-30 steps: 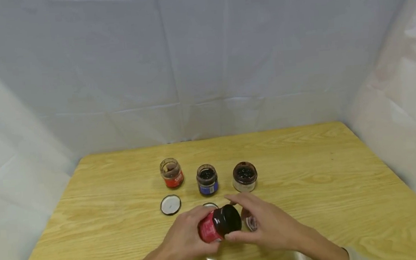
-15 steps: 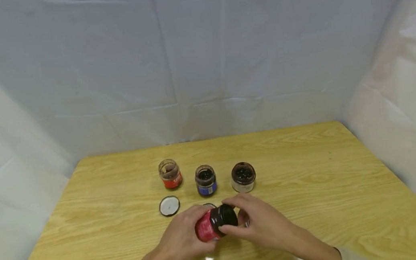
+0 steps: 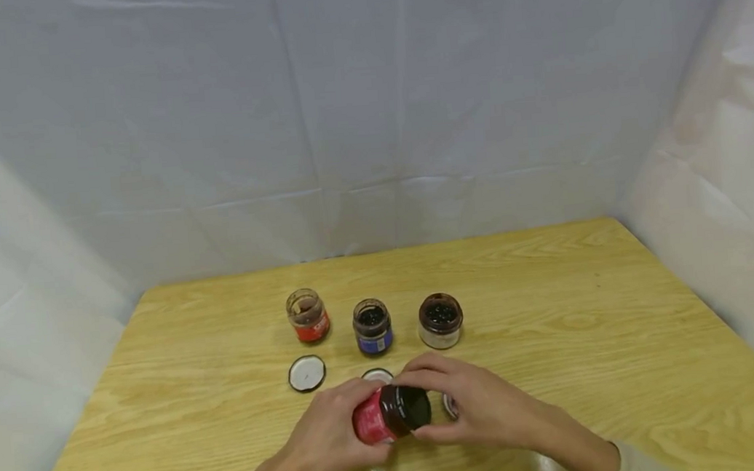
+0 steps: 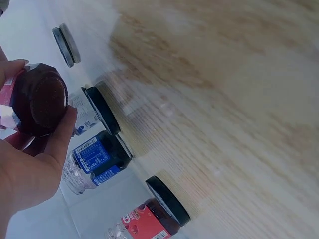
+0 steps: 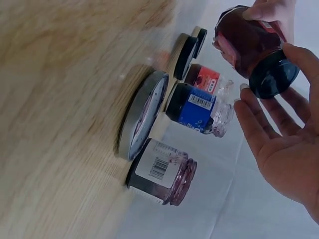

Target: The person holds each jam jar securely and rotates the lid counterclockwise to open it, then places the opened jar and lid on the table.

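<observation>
In the head view my left hand [image 3: 331, 430] grips a jam jar [image 3: 370, 418] with a pink-red label, tilted on its side above the table with its lid end to the right. Its dark base [image 4: 47, 102] faces the left wrist camera. The black lid [image 5: 273, 75] is on the jar. My right hand [image 3: 487, 406] has its thumb on one side of this lid and its fingertips on the opposite side, with the palm away from the jar. Part of the label is hidden behind my left fingers.
Three lidless jars stand in a row beyond my hands: one red-labelled [image 3: 313, 329], one blue-labelled [image 3: 374, 341] and one pale-labelled [image 3: 441, 334]. Before them lie a lid [image 3: 307, 373], a second lid [image 3: 377, 375] and a third lid [image 3: 451, 406], partly behind my right hand.
My right fingers and thumb have come in from the right onto the jar's lid and shifted around its edge. The left hand keeps its grip on the jar, nearly still.
</observation>
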`<state>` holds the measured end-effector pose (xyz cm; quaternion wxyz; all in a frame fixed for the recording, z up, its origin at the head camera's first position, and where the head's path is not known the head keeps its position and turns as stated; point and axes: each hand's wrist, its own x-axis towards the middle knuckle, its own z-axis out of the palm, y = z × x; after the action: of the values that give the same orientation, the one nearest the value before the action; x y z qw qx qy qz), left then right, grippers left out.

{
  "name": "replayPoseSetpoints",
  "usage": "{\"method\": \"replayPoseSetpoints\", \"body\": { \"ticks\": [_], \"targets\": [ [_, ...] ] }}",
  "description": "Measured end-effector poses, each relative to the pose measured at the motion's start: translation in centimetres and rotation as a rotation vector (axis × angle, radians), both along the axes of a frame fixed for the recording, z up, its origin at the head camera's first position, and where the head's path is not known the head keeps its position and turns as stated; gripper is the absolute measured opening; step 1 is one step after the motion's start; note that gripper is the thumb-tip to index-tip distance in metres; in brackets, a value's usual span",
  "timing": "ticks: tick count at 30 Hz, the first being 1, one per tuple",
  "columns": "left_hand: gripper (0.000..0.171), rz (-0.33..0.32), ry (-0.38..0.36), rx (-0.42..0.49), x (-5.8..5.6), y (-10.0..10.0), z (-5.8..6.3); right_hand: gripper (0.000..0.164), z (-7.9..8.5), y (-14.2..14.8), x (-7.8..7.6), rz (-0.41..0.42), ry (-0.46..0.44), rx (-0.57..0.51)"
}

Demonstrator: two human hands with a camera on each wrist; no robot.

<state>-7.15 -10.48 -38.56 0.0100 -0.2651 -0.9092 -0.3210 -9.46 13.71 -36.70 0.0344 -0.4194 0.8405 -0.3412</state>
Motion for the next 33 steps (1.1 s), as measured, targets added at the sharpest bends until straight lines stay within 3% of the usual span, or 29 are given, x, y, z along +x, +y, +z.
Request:
{"method": "replayPoseSetpoints", "body": {
  "ticks": [3, 7, 9, 14, 20, 26, 29, 33],
  "targets": [
    [0.055, 0.01, -0.017, 0.007, 0.1, -0.1, 0.0, 0.061, 0.0, 0.1, 0.1, -0.02, -0.04, 0.019],
    [0.057, 0.032, -0.037, -0.004, 0.1, -0.1, 0.2, 0.074, 0.4, 0.0, 0.5, -0.13, -0.161, 0.071],
    [0.058, 0.046, -0.041, -0.017, 0.0, 0.0, 0.4, 0.075, 0.7, -0.2, 0.6, -0.183, -0.213, 0.078],
    [0.059, 0.07, -0.026, -0.05, 0.0, 0.0, 0.6, 0.072, 1.1, -0.8, 0.7, -0.242, -0.243, 0.069],
    [0.058, 0.055, -0.008, -0.033, 0.1, 0.0, 0.4, 0.063, 0.9, -1.2, 0.6, -0.218, -0.202, 0.031],
    [0.052, 0.023, -0.038, -0.007, 0.1, -0.1, 0.4, 0.048, 0.7, -0.5, 0.1, -0.067, -0.123, 0.021],
    [0.053, 0.018, -0.04, -0.012, 0.0, 0.0, 0.4, 0.053, 0.8, -0.2, 0.0, -0.038, -0.11, 0.029],
    [0.055, 0.024, -0.025, -0.028, 0.0, 0.0, 0.5, 0.068, 0.9, -0.3, 0.2, -0.101, -0.179, 0.043]
  ]
}}
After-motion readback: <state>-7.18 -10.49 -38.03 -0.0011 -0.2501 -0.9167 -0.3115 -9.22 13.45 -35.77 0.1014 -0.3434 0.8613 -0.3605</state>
